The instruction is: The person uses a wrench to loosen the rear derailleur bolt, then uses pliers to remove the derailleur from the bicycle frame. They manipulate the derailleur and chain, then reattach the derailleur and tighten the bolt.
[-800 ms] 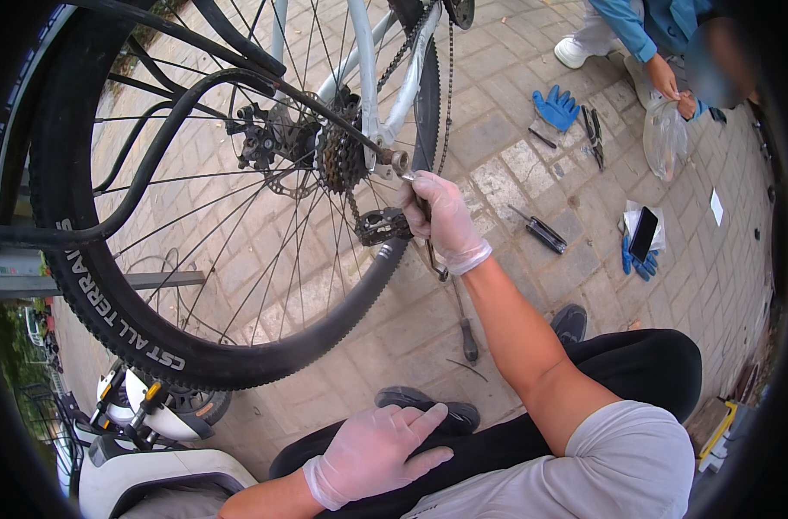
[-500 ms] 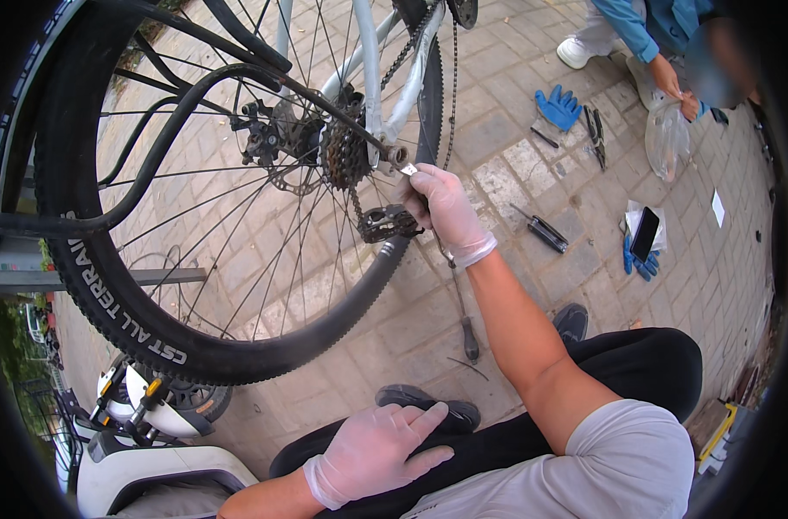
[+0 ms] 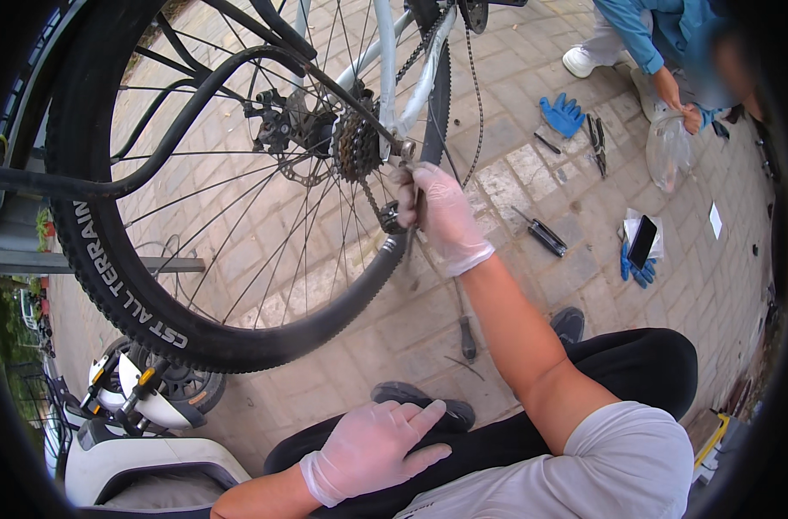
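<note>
My right hand (image 3: 439,209), in a translucent glove, grips a metal wrench (image 3: 418,209) just below the rear axle nut (image 3: 404,150) of a pale bicycle frame (image 3: 387,69). Close by are the rusty cassette (image 3: 350,143), the chain and the derailleur (image 3: 392,216); my fingers hide part of the tool. My left hand (image 3: 372,445), also gloved, lies over my black-clad leg with fingers apart, holding nothing. The large rear wheel (image 3: 134,320) fills the left side, crossed by black rack tubes (image 3: 190,95).
A person in blue (image 3: 636,35) crouches upper right holding a plastic bag (image 3: 671,151). Blue gloves (image 3: 562,117), pliers (image 3: 598,145), a folding tool (image 3: 545,238), a phone (image 3: 642,242) and a screwdriver (image 3: 467,337) lie on paving (image 3: 515,285). A white scooter (image 3: 164,458) stands lower left.
My right hand stays at the axle with the wrench, its grip shifted slightly, and the tool's lower end looks motion-blurred. The bicycle appears a little higher and farther right in the view.
</note>
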`<state>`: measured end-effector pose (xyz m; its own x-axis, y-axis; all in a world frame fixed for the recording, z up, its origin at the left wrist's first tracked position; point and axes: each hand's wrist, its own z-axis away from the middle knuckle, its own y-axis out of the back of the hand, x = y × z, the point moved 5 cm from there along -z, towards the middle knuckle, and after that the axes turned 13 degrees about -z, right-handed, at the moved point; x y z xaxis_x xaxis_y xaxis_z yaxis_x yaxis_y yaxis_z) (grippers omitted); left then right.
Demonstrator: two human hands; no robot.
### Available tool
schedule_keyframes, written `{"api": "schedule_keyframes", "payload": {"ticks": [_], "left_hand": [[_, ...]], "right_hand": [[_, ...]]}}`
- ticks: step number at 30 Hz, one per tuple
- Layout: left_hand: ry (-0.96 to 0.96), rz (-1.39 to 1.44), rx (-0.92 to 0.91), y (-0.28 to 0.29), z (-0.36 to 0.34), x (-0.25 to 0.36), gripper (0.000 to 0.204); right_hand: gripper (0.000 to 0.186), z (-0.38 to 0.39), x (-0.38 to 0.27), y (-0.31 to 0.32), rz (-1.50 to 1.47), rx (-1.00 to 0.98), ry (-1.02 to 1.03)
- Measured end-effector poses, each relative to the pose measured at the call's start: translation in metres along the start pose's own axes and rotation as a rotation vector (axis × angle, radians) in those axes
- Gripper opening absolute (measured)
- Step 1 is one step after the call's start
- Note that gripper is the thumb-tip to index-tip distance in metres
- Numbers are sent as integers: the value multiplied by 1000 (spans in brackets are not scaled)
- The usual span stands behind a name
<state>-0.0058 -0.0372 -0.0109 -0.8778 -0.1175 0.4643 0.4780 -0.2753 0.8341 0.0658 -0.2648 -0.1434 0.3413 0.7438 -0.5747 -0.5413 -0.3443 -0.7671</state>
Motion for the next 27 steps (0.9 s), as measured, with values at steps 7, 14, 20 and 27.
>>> {"api": "schedule_keyframes", "payload": {"ticks": [7, 14, 20, 27], "left_hand": [[2, 1, -42, 0, -9, -1, 50], [20, 28, -65, -4, -3, -1, 50], [8, 27, -22, 1, -5, -1, 51], [-14, -30, -43, -1, -8, 1, 48]], "right_hand": [[24, 15, 7, -27, -601, 73, -166], [24, -7, -17, 6, 243, 29, 252], [25, -11, -15, 11, 319, 0, 275], [23, 15, 10, -35, -557, 88, -186]]}}
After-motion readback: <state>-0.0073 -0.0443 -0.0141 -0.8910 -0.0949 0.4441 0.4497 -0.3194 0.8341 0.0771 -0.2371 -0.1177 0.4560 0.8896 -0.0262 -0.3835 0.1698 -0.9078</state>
